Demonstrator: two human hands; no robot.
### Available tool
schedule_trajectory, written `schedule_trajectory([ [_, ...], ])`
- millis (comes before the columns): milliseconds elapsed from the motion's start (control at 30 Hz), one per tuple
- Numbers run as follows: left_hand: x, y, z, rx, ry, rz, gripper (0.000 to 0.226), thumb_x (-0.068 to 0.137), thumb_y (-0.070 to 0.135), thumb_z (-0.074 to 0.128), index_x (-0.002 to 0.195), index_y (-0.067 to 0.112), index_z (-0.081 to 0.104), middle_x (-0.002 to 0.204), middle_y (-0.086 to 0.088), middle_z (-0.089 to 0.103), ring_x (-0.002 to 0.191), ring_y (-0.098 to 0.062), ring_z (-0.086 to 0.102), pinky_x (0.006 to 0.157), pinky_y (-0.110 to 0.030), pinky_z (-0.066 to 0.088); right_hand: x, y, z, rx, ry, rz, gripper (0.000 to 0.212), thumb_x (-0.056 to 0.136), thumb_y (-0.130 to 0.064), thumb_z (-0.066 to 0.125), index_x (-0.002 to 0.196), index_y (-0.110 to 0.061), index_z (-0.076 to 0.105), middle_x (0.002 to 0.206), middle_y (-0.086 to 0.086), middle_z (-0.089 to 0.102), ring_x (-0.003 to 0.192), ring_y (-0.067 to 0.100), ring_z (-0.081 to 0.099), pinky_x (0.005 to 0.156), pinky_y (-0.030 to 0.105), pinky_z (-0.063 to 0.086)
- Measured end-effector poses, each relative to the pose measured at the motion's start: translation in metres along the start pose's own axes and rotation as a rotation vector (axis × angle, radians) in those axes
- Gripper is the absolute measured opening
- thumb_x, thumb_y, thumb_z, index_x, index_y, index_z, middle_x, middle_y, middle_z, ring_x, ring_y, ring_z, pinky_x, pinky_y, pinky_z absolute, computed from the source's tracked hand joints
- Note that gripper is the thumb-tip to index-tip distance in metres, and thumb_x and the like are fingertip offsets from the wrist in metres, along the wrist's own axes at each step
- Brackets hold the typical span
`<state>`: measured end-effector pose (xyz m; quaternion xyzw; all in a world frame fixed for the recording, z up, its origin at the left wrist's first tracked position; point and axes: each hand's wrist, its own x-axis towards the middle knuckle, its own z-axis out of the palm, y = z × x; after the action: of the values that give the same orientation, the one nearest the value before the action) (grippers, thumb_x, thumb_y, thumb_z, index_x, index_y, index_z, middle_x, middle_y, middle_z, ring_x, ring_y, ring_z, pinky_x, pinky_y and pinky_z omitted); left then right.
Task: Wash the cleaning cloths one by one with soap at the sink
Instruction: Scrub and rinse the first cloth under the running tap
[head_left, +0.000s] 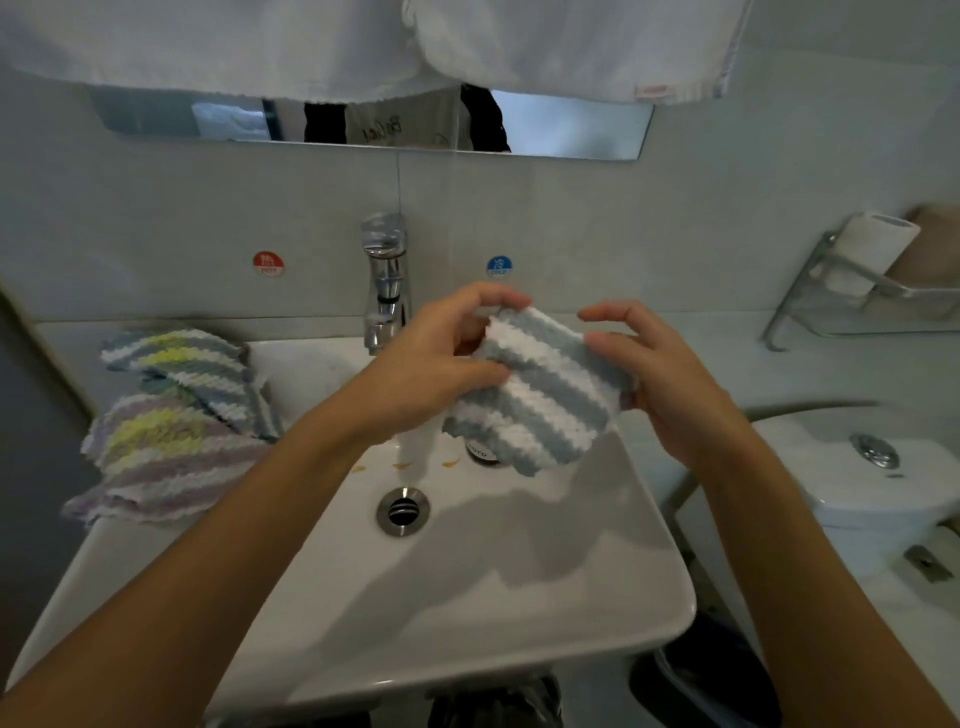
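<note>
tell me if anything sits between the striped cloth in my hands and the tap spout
Nothing visible blocks it. The blue-and-white cloth, gripped by the left hand and right hand, hangs over the basin just right of the tap.

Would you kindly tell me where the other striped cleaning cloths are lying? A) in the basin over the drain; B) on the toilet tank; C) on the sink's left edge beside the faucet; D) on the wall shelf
C: the pile of striped cloths rests on the left rim of the sink, left of the faucet.

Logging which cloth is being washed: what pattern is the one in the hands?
Blue-grey and white stripes on the cloth, seen best in the head view.
</note>
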<state>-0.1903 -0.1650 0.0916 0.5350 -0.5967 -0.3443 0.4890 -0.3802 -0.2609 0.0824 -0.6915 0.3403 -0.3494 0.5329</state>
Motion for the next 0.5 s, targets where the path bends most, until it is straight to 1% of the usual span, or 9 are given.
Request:
schedule_trajectory([
  [33, 0.003, 0.003, 0.003, 0.015, -0.042, -0.001, 0.054, 0.086, -0.010, 0.061, 0.115, 0.034, 0.053, 0.099, 0.003, 0.070, 0.092, -0.010, 0.068, 0.079, -0.029, 0.058, -0.002, 0.001, -0.003, -0.050, -0.029, -0.027, 0.015, 0.090, -0.031, 0.067, 0.104, -0.029, 0.062, 0.083, -0.002, 0.072, 0.074, 0.008, 0.067, 0.057, 0.021, 0.052],
  [67, 0.006, 0.005, 0.005, 0.033, -0.082, -0.006, 0.055, 0.086, -0.009, 0.060, 0.119, 0.034, 0.051, 0.100, 0.002, 0.071, 0.093, -0.012, 0.069, 0.080, -0.030, 0.058, -0.003, 0.002, -0.005, -0.101, -0.067, -0.053, 0.018, 0.088, -0.037, 0.066, 0.104, -0.028, 0.064, 0.087, 0.002, 0.073, 0.078, 0.011, 0.069, 0.063, 0.023, 0.054],
  [133, 0.012, 0.008, 0.011, 0.064, -0.159, -0.024, 0.059, 0.086, -0.008, 0.061, 0.129, 0.031, 0.046, 0.102, -0.001, 0.072, 0.093, -0.015, 0.069, 0.082, -0.031, 0.058, -0.004, 0.000, -0.006, -0.200, -0.126, -0.092, 0.028, 0.080, -0.046, 0.065, 0.100, -0.026, 0.067, 0.089, 0.002, 0.074, 0.082, 0.012, 0.069, 0.072, 0.025, 0.055],
  [200, 0.017, 0.011, 0.017, 0.078, -0.199, -0.043, 0.064, 0.086, -0.007, 0.062, 0.135, 0.028, 0.042, 0.101, -0.001, 0.073, 0.093, -0.017, 0.070, 0.080, -0.031, 0.058, -0.003, 0.000, -0.008, -0.246, -0.146, -0.137, 0.018, 0.088, -0.038, 0.064, 0.093, -0.021, 0.069, 0.082, -0.007, 0.071, 0.076, 0.006, 0.066, 0.070, 0.023, 0.053],
  [267, 0.022, 0.010, 0.021, 0.055, -0.172, -0.055, 0.065, 0.085, -0.007, 0.063, 0.137, 0.027, 0.041, 0.099, -0.005, 0.072, 0.091, -0.020, 0.070, 0.080, -0.032, 0.058, -0.001, 0.002, -0.010, -0.236, -0.146, -0.178, 0.014, 0.095, -0.027, 0.059, 0.089, -0.017, 0.066, 0.079, -0.007, 0.066, 0.073, 0.003, 0.062, 0.068, 0.023, 0.051],
  [333, 0.026, 0.007, 0.026, 0.026, -0.095, -0.063, 0.062, 0.085, -0.003, 0.065, 0.134, 0.027, 0.043, 0.102, -0.009, 0.070, 0.092, -0.023, 0.069, 0.083, -0.035, 0.057, 0.000, 0.006, -0.011, -0.250, -0.085, -0.254, 0.013, 0.098, -0.019, 0.057, 0.086, -0.017, 0.060, 0.078, -0.006, 0.060, 0.069, 0.000, 0.056, 0.065, 0.019, 0.048],
  [400, 0.031, 0.000, 0.030, 0.042, -0.019, -0.079, 0.055, 0.085, 0.008, 0.069, 0.131, 0.029, 0.046, 0.101, -0.004, 0.070, 0.092, -0.019, 0.068, 0.088, -0.036, 0.054, 0.001, 0.010, -0.014, -0.266, 0.032, -0.342, 0.020, 0.099, -0.013, 0.055, 0.080, -0.019, 0.053, 0.072, -0.008, 0.052, 0.063, -0.002, 0.049, 0.060, 0.014, 0.042],
  [433, 0.032, -0.003, 0.033, 0.059, 0.000, -0.105, 0.052, 0.085, 0.015, 0.071, 0.130, 0.029, 0.049, 0.102, -0.002, 0.070, 0.093, -0.016, 0.068, 0.090, -0.036, 0.053, 0.001, 0.011, -0.016, -0.263, 0.082, -0.363, 0.022, 0.099, -0.012, 0.055, 0.079, -0.020, 0.051, 0.070, -0.008, 0.051, 0.061, -0.002, 0.048, 0.059, 0.013, 0.040],
  [500, 0.032, -0.012, 0.038, 0.056, -0.014, -0.187, 0.046, 0.084, 0.026, 0.073, 0.127, 0.025, 0.055, 0.106, -0.001, 0.071, 0.098, -0.014, 0.068, 0.096, -0.038, 0.051, 0.002, 0.012, -0.022, -0.195, 0.142, -0.357, 0.020, 0.100, -0.012, 0.054, 0.082, -0.021, 0.055, 0.072, -0.009, 0.055, 0.063, -0.002, 0.051, 0.059, 0.014, 0.043],
])
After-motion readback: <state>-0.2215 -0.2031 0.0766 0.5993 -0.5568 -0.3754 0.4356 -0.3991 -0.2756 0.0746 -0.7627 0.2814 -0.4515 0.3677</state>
